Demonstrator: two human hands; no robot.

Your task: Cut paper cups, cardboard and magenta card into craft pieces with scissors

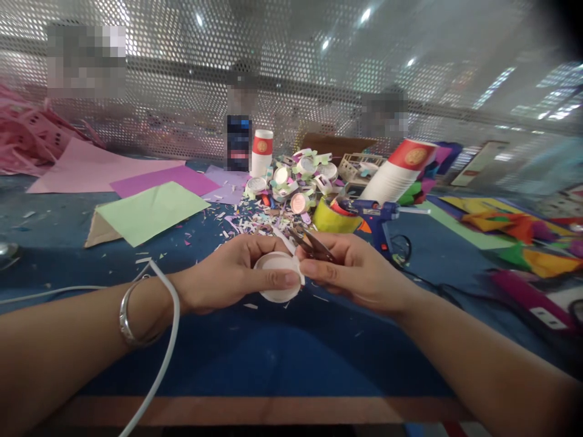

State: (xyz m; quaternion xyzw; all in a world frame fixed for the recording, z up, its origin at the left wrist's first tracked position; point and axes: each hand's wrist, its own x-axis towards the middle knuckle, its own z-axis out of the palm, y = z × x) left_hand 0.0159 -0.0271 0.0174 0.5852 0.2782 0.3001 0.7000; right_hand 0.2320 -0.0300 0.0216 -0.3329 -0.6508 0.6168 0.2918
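Close above the table's front part, my left hand [241, 270] is closed on a white round paper cup base [277, 267], its thumb pressed across it. The cup base is shallow, with a raised rim and a strip sticking up at its right side. My right hand [353, 270] is wrapped round a pair of scissors [315, 245], whose metal blades point up and left. The right thumb and fingers also touch the right edge of the cup base. The scissors' handles are hidden in the palm.
Paper scraps [246, 221] lie behind my hands, before a heap of small paper pieces [303, 176]. A blue glue gun [378, 218], yellow tape roll [334, 218] and stacked paper cups [398, 173] stand right. Green paper [155, 209] lies left. A white cable [170, 340] crosses my left wrist.
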